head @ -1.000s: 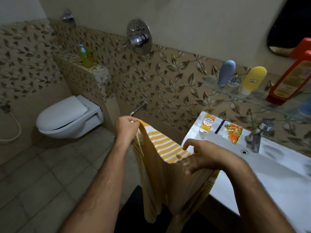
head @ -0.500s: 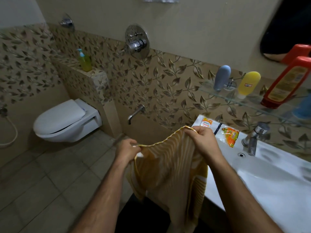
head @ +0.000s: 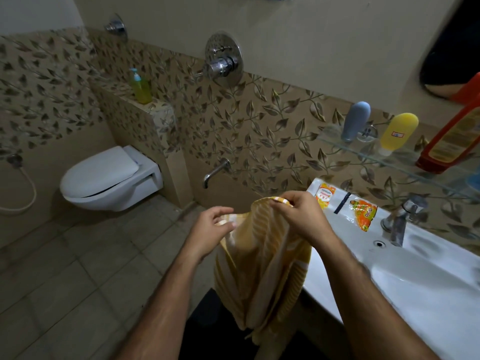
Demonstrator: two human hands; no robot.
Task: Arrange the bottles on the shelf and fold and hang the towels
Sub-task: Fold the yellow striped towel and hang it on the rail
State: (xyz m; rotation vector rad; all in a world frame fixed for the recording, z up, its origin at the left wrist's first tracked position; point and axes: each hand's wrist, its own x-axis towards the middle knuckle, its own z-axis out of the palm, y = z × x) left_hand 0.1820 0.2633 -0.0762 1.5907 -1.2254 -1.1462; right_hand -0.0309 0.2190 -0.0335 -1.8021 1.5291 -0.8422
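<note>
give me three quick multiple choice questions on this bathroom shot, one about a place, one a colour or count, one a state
1. Where is the green soap bottle?
A. on the ledge above the toilet
B. in the sink
C. on the floor

2. What colour is the towel?
A. blue
B. yellow with white stripes
C. black

3. How is the toilet lid?
A. up
B. missing
C. down

Answers:
1 A, the soap bottle stands on the tiled ledge above the toilet.
2 B, the towel that the right hand pinches is yellow and white.
3 C, the lid covers the bowl.
</note>
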